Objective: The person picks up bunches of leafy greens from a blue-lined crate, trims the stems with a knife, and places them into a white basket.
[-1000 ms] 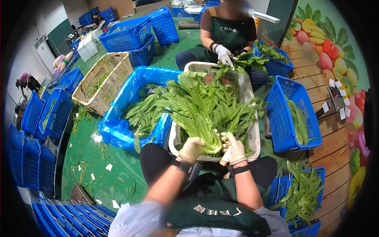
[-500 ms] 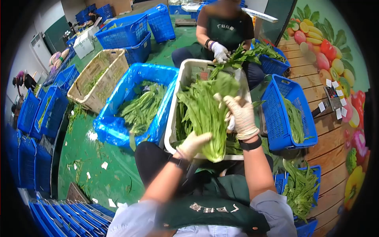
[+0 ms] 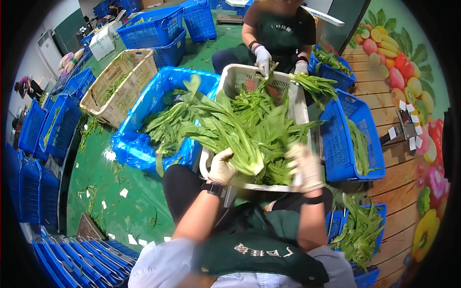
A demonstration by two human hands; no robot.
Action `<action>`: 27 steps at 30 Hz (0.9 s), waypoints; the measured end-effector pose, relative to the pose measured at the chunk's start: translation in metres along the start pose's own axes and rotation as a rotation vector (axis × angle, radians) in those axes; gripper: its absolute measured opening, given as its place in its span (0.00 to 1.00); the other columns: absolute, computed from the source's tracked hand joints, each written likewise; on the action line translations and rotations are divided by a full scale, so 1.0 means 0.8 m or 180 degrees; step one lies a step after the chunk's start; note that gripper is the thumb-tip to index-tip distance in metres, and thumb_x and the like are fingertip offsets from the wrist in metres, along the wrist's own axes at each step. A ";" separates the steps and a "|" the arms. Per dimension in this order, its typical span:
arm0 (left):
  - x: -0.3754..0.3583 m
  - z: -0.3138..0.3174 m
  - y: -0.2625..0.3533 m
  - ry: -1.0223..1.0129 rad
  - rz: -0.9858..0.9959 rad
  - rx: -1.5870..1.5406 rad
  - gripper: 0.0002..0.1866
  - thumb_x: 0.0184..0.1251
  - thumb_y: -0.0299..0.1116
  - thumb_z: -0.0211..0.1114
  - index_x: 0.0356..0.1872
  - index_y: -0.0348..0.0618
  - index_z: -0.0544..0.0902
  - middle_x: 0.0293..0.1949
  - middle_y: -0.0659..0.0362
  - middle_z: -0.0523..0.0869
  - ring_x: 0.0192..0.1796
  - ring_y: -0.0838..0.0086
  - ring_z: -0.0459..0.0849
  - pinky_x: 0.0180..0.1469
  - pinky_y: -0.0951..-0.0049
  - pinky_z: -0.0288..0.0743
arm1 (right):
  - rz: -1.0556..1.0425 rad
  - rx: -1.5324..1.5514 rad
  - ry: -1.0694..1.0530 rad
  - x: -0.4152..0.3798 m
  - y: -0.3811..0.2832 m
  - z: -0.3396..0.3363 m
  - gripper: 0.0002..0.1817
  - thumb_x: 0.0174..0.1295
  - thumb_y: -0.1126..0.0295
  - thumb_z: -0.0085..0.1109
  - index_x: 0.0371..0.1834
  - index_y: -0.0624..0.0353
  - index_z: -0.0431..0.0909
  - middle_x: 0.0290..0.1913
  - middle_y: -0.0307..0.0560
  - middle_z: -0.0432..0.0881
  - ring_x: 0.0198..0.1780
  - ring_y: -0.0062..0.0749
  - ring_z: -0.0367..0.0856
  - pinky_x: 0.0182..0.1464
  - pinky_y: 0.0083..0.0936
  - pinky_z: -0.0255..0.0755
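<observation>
Clock = from white crate (image 3: 301, 103). Blue-lined crate (image 3: 132, 149) at 9-10, greens inside, prob. set close for short reach. L hand (image 3: 222, 168) at 7: fingers curled narrow round leafy bunch (image 3: 230, 139) near its butt, prob. for control w/o crushing leaves; bunch lies over crate's L side, butt twd 5, leaves twd 10. R hand (image 3: 307, 168) at 5, blurred, near crate's front R corner; can't tell finger gap or what the pale bit there is. Blue crate (image 3: 341, 149) at 3, w/ greens.

Surface/room: green floor (image 3: 144, 201), leaf bits + white scraps, 7-8. Beige crate (image 3: 120, 110) at 10. Co-worker (image 3: 281, 36) at 12, gloved, handling greens. Fruit/veg mural (image 3: 396, 74), 2-3.
</observation>
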State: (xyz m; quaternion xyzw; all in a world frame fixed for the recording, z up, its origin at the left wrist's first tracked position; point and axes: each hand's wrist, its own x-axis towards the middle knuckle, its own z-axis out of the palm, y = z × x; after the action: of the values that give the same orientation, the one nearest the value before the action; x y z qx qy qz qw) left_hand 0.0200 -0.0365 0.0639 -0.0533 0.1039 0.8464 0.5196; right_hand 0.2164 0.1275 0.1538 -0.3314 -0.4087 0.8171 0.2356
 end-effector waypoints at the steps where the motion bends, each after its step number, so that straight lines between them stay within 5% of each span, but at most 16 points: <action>1: 0.003 -0.007 0.001 -0.0453 -0.0138 -0.0060 0.22 0.59 0.23 0.59 0.57 0.34 0.74 0.56 0.50 0.80 0.59 0.56 0.77 0.68 0.52 0.65 | 0.0077 -0.0621 -0.0173 0.000 0.036 0.016 0.15 0.62 0.65 0.62 0.48 0.60 0.79 0.35 0.41 0.82 0.23 0.18 0.77 0.18 0.13 0.69; 3: 0.010 -0.009 -0.005 -0.0877 -0.0305 -0.0095 0.21 0.61 0.25 0.60 0.57 0.35 0.74 0.55 0.50 0.80 0.58 0.57 0.77 0.66 0.53 0.67 | -0.0031 -0.1293 0.0074 -0.013 0.072 0.063 0.21 0.59 0.69 0.66 0.53 0.68 0.77 0.33 0.40 0.83 0.21 0.16 0.76 0.18 0.12 0.69; 5: 0.016 0.011 -0.014 -0.0268 0.0373 0.1273 0.20 0.64 0.35 0.61 0.55 0.38 0.76 0.50 0.55 0.82 0.53 0.64 0.80 0.61 0.53 0.71 | -0.0719 -0.1191 0.0203 -0.015 0.085 0.080 0.14 0.60 0.69 0.64 0.44 0.67 0.80 0.29 0.37 0.82 0.22 0.14 0.75 0.20 0.13 0.69; 6: 0.005 0.025 -0.013 0.0075 0.0420 0.1909 0.30 0.64 0.50 0.64 0.62 0.46 0.71 0.53 0.55 0.80 0.57 0.64 0.78 0.58 0.53 0.73 | -0.1028 -0.1141 0.0385 -0.016 0.087 0.084 0.11 0.60 0.69 0.63 0.41 0.66 0.81 0.28 0.36 0.82 0.22 0.13 0.75 0.21 0.14 0.69; 8: -0.012 0.017 -0.014 0.0216 -0.0365 0.1114 0.34 0.65 0.59 0.60 0.64 0.48 0.67 0.59 0.58 0.76 0.60 0.64 0.76 0.56 0.57 0.75 | -0.1559 -0.1845 0.0365 -0.015 0.088 0.080 0.08 0.60 0.71 0.63 0.39 0.64 0.81 0.26 0.36 0.80 0.22 0.14 0.73 0.22 0.16 0.68; 9: -0.026 0.050 -0.027 0.0043 -0.0179 0.1140 0.36 0.62 0.66 0.57 0.62 0.50 0.69 0.57 0.57 0.76 0.61 0.64 0.75 0.56 0.57 0.75 | -0.2087 -0.2549 0.0334 -0.014 0.092 0.078 0.06 0.59 0.73 0.63 0.36 0.63 0.81 0.24 0.36 0.78 0.21 0.16 0.72 0.23 0.18 0.66; 12: -0.006 0.035 -0.042 -0.0092 -0.0402 0.0908 0.28 0.68 0.56 0.58 0.59 0.47 0.72 0.51 0.53 0.81 0.52 0.61 0.81 0.56 0.54 0.76 | -0.2524 -0.3089 0.0353 -0.024 0.130 0.076 0.01 0.59 0.76 0.61 0.30 0.60 0.80 0.22 0.36 0.76 0.19 0.19 0.70 0.23 0.20 0.64; 13: -0.008 0.026 -0.038 -0.0078 -0.1120 -0.0027 0.22 0.70 0.46 0.61 0.58 0.44 0.73 0.48 0.53 0.83 0.49 0.60 0.83 0.56 0.53 0.77 | -0.1543 -0.1969 0.0352 -0.032 0.136 0.083 0.03 0.61 0.75 0.60 0.30 0.60 0.79 0.24 0.37 0.78 0.19 0.20 0.71 0.23 0.19 0.66; 14: -0.006 0.022 -0.041 -0.0085 -0.1102 -0.0033 0.22 0.70 0.46 0.61 0.58 0.44 0.73 0.48 0.53 0.83 0.49 0.60 0.83 0.56 0.53 0.77 | -0.0574 -0.0846 0.0345 -0.043 0.130 0.097 0.04 0.62 0.74 0.58 0.30 0.59 0.77 0.25 0.38 0.80 0.19 0.21 0.72 0.23 0.19 0.67; 16: 0.005 0.005 -0.051 -0.0208 -0.0459 -0.0109 0.21 0.68 0.36 0.62 0.59 0.43 0.72 0.56 0.53 0.78 0.58 0.59 0.78 0.58 0.49 0.76 | -0.0501 0.0124 0.0246 -0.022 0.142 0.051 0.12 0.63 0.70 0.60 0.48 0.62 0.76 0.34 0.48 0.83 0.21 0.24 0.76 0.23 0.18 0.69; 18: -0.003 0.006 -0.045 0.0210 -0.0194 0.0426 0.19 0.68 0.31 0.61 0.59 0.42 0.72 0.58 0.54 0.77 0.60 0.60 0.77 0.63 0.52 0.72 | -0.0466 -0.0387 0.1051 -0.015 0.112 0.029 0.21 0.61 0.69 0.63 0.56 0.63 0.73 0.37 0.49 0.82 0.29 0.24 0.78 0.28 0.17 0.72; 20: -0.010 0.011 -0.039 0.0030 -0.0089 0.0651 0.22 0.68 0.37 0.63 0.60 0.44 0.72 0.60 0.55 0.77 0.62 0.60 0.75 0.65 0.51 0.71 | -0.1773 -0.2351 0.1819 0.020 0.143 -0.024 0.29 0.55 0.63 0.71 0.56 0.67 0.73 0.50 0.55 0.80 0.41 0.36 0.81 0.43 0.29 0.78; 21: -0.008 0.015 -0.038 -0.0001 -0.0086 0.0656 0.22 0.68 0.37 0.63 0.60 0.44 0.72 0.60 0.55 0.77 0.62 0.60 0.75 0.65 0.51 0.71 | -0.0991 -0.2193 0.1410 0.012 0.134 -0.038 0.38 0.50 0.63 0.75 0.62 0.68 0.69 0.52 0.55 0.77 0.50 0.43 0.77 0.57 0.35 0.72; 22: -0.007 0.019 -0.039 -0.0001 -0.0143 0.0408 0.25 0.67 0.42 0.64 0.61 0.44 0.71 0.60 0.56 0.76 0.63 0.60 0.74 0.65 0.52 0.70 | -0.1209 -0.1904 0.1300 0.019 0.154 -0.036 0.34 0.52 0.65 0.74 0.61 0.67 0.70 0.50 0.50 0.77 0.41 0.34 0.79 0.43 0.28 0.77; 25: -0.009 0.017 -0.051 0.0064 -0.0249 0.0083 0.30 0.64 0.49 0.65 0.63 0.45 0.70 0.62 0.56 0.75 0.64 0.61 0.73 0.67 0.53 0.68 | -0.0125 -0.1081 0.0418 -0.016 0.120 0.050 0.21 0.56 0.69 0.70 0.51 0.63 0.76 0.33 0.38 0.80 0.20 0.14 0.71 0.17 0.13 0.65; 27: -0.012 0.027 -0.047 0.0035 -0.0351 -0.0349 0.31 0.66 0.50 0.63 0.64 0.45 0.69 0.63 0.57 0.75 0.64 0.62 0.73 0.68 0.55 0.66 | -0.0597 -0.0702 0.0954 -0.006 0.134 0.054 0.15 0.57 0.65 0.69 0.41 0.62 0.79 0.25 0.33 0.77 0.18 0.16 0.72 0.18 0.15 0.67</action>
State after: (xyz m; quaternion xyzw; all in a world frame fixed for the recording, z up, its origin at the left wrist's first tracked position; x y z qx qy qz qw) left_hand 0.0583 -0.0232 0.0821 -0.0919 0.0571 0.8206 0.5612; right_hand 0.1755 0.0425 0.0866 -0.4335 -0.4851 0.6834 0.3311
